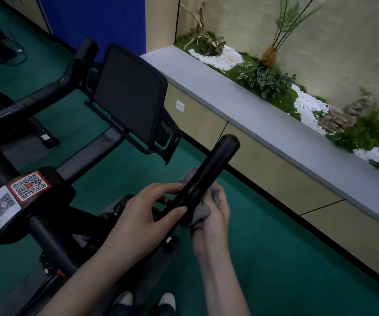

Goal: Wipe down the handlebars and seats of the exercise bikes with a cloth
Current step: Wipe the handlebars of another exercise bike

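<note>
1. Shoes and two bare forearms are filling the lower edge of the head view. The person is standing on a green floor beside an exercise bike.
2. The left hand is gripping the near stretch of the black handlebar. Its fingers and thumb are curling round the bar from the left and clamping on it.
3. The right hand is pressing a bunched grey cloth against the bar's right side and underside, just beside the left hand. Its fingers are closing together into the fabric, and a tuft of it is also showing past the bar's left edge.
4. Handling, cloth: it is looking soft, light and limp, so it is probably best taken as a wad in the palm and wrapped partway round the tube.
5. Handling, handlebar: it is appearing rigid, smooth and fixed to the frame. A bracing grip beside the wiped stretch is likely giving the cloth something firm to press against.
6. Beyond the hands, a dark screen is tilting on its mount, code labels are sitting on the stem, and a grey ledge with plants is running along the wall. No seat is showing.
</note>
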Demonstrator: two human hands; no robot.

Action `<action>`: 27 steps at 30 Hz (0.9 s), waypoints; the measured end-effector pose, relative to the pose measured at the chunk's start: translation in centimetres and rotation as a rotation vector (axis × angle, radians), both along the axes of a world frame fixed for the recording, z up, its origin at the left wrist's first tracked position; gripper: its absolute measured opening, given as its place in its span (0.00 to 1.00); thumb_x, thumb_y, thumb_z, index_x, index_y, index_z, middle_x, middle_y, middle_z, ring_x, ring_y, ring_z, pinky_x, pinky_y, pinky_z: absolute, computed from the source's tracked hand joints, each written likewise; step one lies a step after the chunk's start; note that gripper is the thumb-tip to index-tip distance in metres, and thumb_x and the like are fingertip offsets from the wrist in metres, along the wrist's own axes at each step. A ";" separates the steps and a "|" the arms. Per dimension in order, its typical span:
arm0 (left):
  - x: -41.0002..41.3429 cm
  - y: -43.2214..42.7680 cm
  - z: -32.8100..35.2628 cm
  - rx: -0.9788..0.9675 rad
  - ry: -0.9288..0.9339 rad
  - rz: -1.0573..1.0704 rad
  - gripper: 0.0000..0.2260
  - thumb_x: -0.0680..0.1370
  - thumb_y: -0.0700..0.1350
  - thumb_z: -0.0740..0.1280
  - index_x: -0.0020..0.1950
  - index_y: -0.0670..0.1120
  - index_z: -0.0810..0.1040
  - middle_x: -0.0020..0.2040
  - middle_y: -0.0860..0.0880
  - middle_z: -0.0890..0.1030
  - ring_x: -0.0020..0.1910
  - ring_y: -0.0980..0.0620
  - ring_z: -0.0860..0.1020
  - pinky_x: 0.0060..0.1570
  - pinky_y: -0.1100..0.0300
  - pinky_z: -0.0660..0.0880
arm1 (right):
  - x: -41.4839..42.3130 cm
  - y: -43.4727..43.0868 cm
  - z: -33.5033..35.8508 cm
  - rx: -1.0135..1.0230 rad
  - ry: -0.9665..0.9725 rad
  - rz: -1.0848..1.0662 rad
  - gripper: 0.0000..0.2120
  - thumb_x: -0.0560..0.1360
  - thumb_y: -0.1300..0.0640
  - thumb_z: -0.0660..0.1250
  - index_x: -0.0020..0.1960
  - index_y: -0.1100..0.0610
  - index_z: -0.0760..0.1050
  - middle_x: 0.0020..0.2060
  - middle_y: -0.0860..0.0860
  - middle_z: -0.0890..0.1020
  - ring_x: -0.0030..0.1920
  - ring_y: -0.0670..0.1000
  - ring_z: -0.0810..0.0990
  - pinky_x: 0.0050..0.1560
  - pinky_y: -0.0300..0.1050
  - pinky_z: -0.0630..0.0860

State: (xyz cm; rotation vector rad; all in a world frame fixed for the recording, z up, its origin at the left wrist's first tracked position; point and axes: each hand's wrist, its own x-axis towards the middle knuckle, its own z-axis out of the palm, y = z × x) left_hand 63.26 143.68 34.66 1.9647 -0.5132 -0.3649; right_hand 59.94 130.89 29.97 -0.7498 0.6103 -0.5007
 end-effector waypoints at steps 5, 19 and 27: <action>0.1 -1.0 0.2 0.032 0.006 -0.005 0.15 0.72 0.51 0.71 0.59 0.60 0.76 0.54 0.64 0.77 0.53 0.67 0.74 0.51 0.76 0.68 | 2.5 -3.9 2.8 -0.027 0.006 0.010 0.09 0.78 0.68 0.59 0.48 0.57 0.76 0.50 0.59 0.79 0.46 0.51 0.79 0.45 0.46 0.79; 0.4 -0.9 0.0 0.010 0.032 -0.025 0.14 0.73 0.49 0.71 0.57 0.61 0.76 0.53 0.63 0.76 0.53 0.70 0.70 0.46 0.80 0.65 | 2.3 -7.0 8.4 -1.431 0.054 -0.143 0.10 0.75 0.67 0.64 0.51 0.56 0.77 0.45 0.50 0.79 0.48 0.45 0.77 0.50 0.36 0.72; 0.8 -0.8 -0.3 0.020 0.032 -0.053 0.16 0.72 0.52 0.71 0.59 0.61 0.76 0.55 0.63 0.77 0.52 0.69 0.71 0.47 0.79 0.67 | 4.5 -7.5 13.2 -2.124 0.302 0.452 0.06 0.75 0.62 0.64 0.50 0.54 0.77 0.41 0.46 0.79 0.48 0.52 0.73 0.49 0.45 0.62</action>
